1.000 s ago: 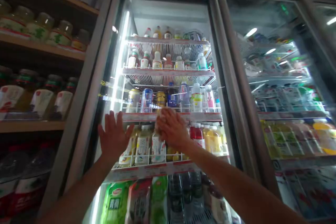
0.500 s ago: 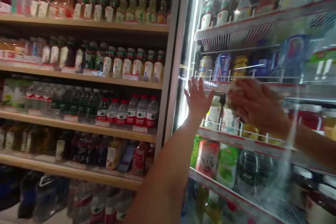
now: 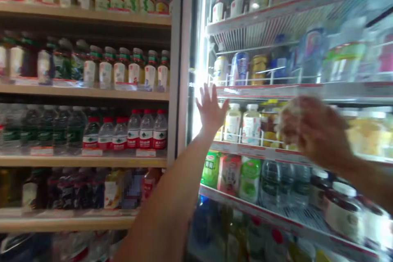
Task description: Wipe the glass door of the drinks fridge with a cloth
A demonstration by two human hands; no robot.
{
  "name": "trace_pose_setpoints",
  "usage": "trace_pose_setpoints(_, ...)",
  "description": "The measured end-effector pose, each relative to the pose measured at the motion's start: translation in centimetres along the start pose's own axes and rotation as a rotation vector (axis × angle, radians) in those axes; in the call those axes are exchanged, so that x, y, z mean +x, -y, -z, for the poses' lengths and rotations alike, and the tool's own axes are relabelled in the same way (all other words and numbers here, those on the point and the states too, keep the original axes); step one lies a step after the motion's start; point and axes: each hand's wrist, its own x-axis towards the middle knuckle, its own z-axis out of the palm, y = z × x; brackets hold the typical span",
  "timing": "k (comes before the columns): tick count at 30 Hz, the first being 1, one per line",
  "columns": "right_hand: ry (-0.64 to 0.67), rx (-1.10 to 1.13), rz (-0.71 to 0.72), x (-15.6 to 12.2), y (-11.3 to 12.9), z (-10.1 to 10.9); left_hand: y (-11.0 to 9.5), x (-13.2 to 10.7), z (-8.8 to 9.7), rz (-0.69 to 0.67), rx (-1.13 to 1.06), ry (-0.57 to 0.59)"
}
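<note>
My left hand [image 3: 211, 110] is raised with its fingers spread, palm toward the glass door [image 3: 319, 90] of a lit drinks cooler, near the door's left side. It holds nothing. To its right, my right hand [image 3: 319, 135] is curled at the glass over a pale crumpled cloth [image 3: 287, 120]; motion blurs its outline and partly hides the cloth. Behind the glass near my hands, white-capped bottles [image 3: 252, 123] stand in a wire-fronted row. Above them are a blue can [image 3: 240, 67] and a gold can [image 3: 258, 68].
A metal upright [image 3: 178, 61] divides the cooler from wooden shelves [image 3: 92, 92] on the left, which hold rows of bottles. Red-capped water bottles [image 3: 147, 131] stand near the upright. Lower in the cooler are green and red cartons [image 3: 229, 174] and dark jars [image 3: 344, 208].
The view has shifted, so shelves and cooler appear further left. My left hand stays spread at the glass. My right hand has moved across the glass and turned from flatter to more curled.
</note>
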Motion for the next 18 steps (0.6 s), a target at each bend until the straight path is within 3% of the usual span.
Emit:
trace_pose_setpoints(2,0.075,-0.147,0.08,-1.8,-2.7,1.9,0.1,0.2,0.2,-0.002,-0.03,0.025)
trace_pose_setpoints(3,0.06,-0.243,0.042,-2.6,-4.3,2.9,0.2,0.2,0.2,-0.001,-0.043,0.025)
trace_pose_setpoints(6,-0.165,-0.464,-0.294,-3.5,-7.8,4.9,0.5,0.4,-0.3,-0.008,-0.064,-0.004)
trace_pose_setpoints(8,-0.307,-0.47,-0.43,-3.2,-7.1,4.4,0.6,0.5,-0.4,-0.032,-0.068,-0.033)
trace_pose_setpoints(10,-0.353,-0.4,-0.396,-2.6,-3.8,2.4,0.6,0.6,-0.3,-0.057,-0.073,-0.045)
trace_pose_setpoints(12,-0.183,-0.292,-0.218,-2.1,0.4,0.1,0.6,0.4,-0.1,-0.072,-0.081,-0.044)
trace_pose_setpoints(14,-0.011,-0.194,-0.038,-2.3,2.9,-1.0,0.4,-0.5,0.1,-0.069,-0.096,-0.047)
trace_pose_setpoints(16,0.062,-0.173,0.008,-3.5,2.1,-0.2,0.2,-1.9,-0.1,-0.064,-0.116,-0.05)
trace_pose_setpoints(18,-0.014,-0.248,-0.136,-5.1,-1.3,2.0,0.1,-3.5,-0.5,-0.065,-0.138,-0.05)
